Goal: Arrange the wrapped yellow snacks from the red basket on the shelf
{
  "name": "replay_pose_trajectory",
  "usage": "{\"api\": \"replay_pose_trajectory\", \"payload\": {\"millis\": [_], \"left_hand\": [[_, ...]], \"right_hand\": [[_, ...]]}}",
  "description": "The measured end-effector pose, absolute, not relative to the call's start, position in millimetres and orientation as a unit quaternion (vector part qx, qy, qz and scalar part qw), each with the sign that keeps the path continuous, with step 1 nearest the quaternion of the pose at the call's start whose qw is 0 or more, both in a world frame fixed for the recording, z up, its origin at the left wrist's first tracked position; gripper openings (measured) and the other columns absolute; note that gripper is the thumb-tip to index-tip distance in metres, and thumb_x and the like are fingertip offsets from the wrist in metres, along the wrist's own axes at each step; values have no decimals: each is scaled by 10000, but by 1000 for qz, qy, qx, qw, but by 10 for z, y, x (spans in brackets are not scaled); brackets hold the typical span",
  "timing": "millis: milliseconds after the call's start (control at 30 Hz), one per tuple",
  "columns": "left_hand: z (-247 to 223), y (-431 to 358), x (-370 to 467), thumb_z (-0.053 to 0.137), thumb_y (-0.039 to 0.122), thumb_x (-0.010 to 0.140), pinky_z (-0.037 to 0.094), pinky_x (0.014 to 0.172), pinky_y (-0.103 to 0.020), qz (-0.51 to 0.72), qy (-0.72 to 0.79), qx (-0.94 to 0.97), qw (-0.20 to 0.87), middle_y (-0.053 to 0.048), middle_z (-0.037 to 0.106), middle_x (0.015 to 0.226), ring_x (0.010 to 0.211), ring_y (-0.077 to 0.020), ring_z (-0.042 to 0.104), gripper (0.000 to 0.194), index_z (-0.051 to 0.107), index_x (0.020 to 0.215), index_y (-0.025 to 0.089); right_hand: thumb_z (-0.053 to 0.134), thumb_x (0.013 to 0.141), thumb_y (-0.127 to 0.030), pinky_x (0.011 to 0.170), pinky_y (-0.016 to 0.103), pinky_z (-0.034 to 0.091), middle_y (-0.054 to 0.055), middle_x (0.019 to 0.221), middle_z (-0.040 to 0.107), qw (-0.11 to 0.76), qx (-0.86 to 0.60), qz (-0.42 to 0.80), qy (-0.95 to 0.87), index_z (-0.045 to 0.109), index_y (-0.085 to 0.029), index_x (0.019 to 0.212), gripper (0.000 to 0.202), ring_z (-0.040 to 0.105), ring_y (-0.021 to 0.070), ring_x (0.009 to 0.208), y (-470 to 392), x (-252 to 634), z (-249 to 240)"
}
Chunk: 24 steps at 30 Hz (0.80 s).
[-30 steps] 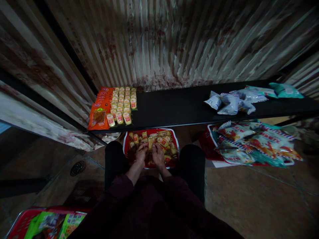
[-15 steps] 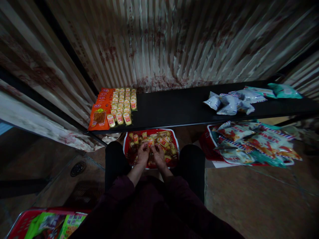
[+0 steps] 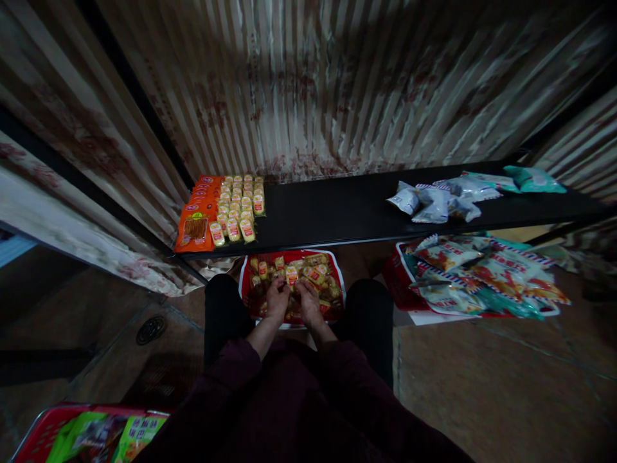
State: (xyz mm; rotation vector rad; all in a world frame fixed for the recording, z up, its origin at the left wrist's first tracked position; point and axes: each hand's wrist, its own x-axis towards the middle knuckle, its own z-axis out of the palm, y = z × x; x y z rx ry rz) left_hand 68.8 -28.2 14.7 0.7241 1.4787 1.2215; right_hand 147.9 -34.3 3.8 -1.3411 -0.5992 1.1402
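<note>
Between my knees sits a red basket (image 3: 341, 283) with a white rim, holding many small yellow wrapped snacks. Over it, my left hand (image 3: 277, 298) and my right hand (image 3: 309, 301) hold one yellow snack packet (image 3: 292, 276) between their fingertips, its red and white label facing up. On the left end of the black shelf (image 3: 322, 209), rows of similar yellow packets (image 3: 234, 228) stand beside orange snack bags (image 3: 196, 225).
Silver-white bags (image 3: 434, 204) and teal bags (image 3: 535, 179) lie on the shelf's right part. Below them, a red basket (image 3: 400, 283) is heaped with snack bags. Another red basket (image 3: 43, 427) with green bags stands at lower left. A striped curtain (image 3: 308, 96) hangs behind.
The view has shifted slightly, moving the shelf's right end leftward. My fingers have spread a little apart around the packet, showing more of its label.
</note>
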Motion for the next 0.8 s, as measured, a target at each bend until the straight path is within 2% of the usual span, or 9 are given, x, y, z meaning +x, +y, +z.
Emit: {"api": "replay_pose_trajectory", "payload": {"millis": [167, 300, 533, 667, 800], "left_hand": [[156, -324, 674, 593, 104, 654, 426, 854, -290, 522, 602, 304, 522, -49, 648, 893, 847, -148, 589, 210, 631, 845, 182], [207, -362, 670, 595, 99, 643, 430, 850, -292, 533, 597, 306, 515, -41, 650, 865, 846, -152, 591, 205, 632, 825, 185], [310, -416, 643, 577, 87, 644, 437, 843, -298, 550, 589, 316, 501, -32, 647, 820, 820, -151, 593, 201, 631, 808, 189], [333, -414, 630, 589, 85, 636, 440, 843, -298, 560, 587, 306, 498, -28, 644, 793, 823, -153, 594, 206, 634, 807, 192], [325, -401, 617, 596, 93, 638, 441, 847, -295, 564, 583, 297, 504, -35, 650, 858, 853, -153, 592, 215, 640, 825, 191]], "right_hand": [[687, 561, -382, 636, 293, 490, 17, 716, 681, 599, -559, 545, -176, 654, -189, 726, 256, 616, 167, 662, -388, 1453, 134], [702, 540, -351, 663, 286, 488, 10, 732, 682, 612, -548, 543, -175, 649, -194, 707, 235, 616, 160, 691, -436, 1439, 211], [737, 495, -382, 603, 267, 472, -3, 663, 664, 615, -545, 542, -179, 669, -193, 719, 302, 582, 143, 622, -487, 1402, 303], [720, 533, -431, 550, 256, 447, -17, 586, 626, 613, -550, 526, -211, 682, -195, 756, 327, 545, 125, 551, -487, 1396, 323], [722, 538, -438, 534, 253, 437, -29, 549, 601, 613, -541, 526, -236, 691, -196, 775, 340, 523, 116, 519, -480, 1387, 316]]}}
